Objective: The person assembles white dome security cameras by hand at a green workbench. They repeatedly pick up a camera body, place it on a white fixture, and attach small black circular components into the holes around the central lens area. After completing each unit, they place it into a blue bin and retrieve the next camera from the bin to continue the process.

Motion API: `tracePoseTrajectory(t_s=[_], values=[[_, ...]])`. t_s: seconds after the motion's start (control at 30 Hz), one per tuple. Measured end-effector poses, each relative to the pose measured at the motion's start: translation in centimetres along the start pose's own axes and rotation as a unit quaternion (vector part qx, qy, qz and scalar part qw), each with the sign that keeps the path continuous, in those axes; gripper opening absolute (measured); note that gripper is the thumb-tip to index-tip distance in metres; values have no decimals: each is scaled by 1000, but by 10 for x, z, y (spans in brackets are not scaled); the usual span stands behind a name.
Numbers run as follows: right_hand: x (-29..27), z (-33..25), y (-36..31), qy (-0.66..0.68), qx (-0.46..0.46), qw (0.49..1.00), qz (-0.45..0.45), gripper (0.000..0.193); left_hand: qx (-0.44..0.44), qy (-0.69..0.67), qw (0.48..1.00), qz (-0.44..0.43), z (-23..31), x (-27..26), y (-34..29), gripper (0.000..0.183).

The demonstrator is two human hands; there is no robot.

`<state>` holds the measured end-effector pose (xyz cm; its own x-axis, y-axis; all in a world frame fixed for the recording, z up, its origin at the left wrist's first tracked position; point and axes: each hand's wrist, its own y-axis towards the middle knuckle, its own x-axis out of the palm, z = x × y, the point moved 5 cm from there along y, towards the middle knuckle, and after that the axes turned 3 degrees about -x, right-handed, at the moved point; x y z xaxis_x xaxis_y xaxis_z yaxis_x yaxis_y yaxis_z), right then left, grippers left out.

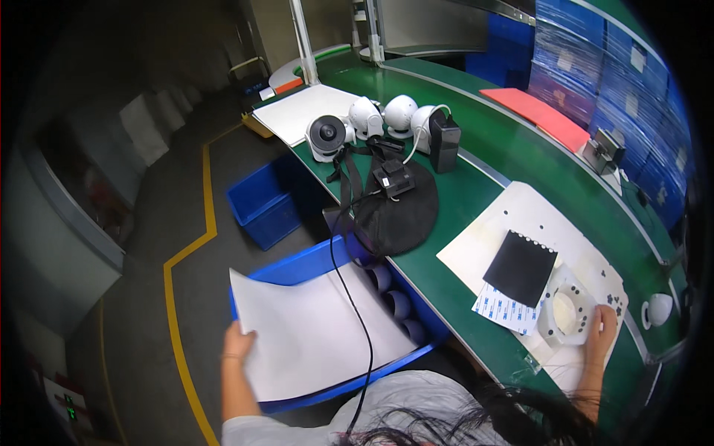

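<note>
My left hand (236,345) pinches the left edge of a large white sheet (320,334). The sheet lies curved over a blue bin (297,273), and dome-shaped white parts (398,303) show in the bin beside its right edge. On the green bench, my right hand (601,331) has its fingers closed at the right side of a whitish translucent tray (580,301). A cream-coloured round piece (564,314) sits in that tray. Left of it, a black sheet (520,267) with a notched edge overlaps a white sheet with blue print (506,308).
White cameras (327,135) and a black box (445,145) stand on the bench behind a black bag (405,212). A black cable (353,305) hangs across the white sheet. Another blue bin (268,208) is on the floor. Small black dots (616,301) speckle the white board (513,212).
</note>
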<state>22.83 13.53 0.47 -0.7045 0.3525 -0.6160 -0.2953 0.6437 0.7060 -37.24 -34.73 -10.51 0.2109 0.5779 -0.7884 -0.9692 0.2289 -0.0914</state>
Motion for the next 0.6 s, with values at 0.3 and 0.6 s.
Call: tracePoseTrajectory(t_s=[0.3, 0.6], values=[[-34, 50, -30, 120, 174, 972, 107, 15, 167, -328, 906, 209, 69, -254, -33, 32], [-43, 62, -59, 33, 230, 967, 102, 14, 167, -368, 800, 443, 147, -186, 136, 45]])
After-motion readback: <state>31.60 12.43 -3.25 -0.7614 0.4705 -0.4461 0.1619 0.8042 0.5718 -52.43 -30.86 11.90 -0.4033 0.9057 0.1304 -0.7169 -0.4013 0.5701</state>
